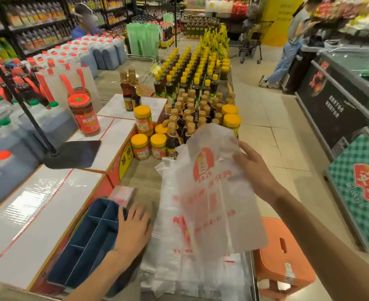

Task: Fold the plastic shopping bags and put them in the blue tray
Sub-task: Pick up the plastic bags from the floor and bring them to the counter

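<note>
The right hand pinches one lifted plastic bag above the pile; the left hand rests flat, released, beside the blue tray. The slippery film could slide free or drag neighbouring bags along.

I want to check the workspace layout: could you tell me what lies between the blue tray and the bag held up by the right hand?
In the head view, the left hand lies flat between the blue tray and the raised bag.

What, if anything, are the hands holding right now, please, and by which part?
The right hand holds a white printed plastic shopping bag by its upper right edge; the left hand holds nothing.
</note>
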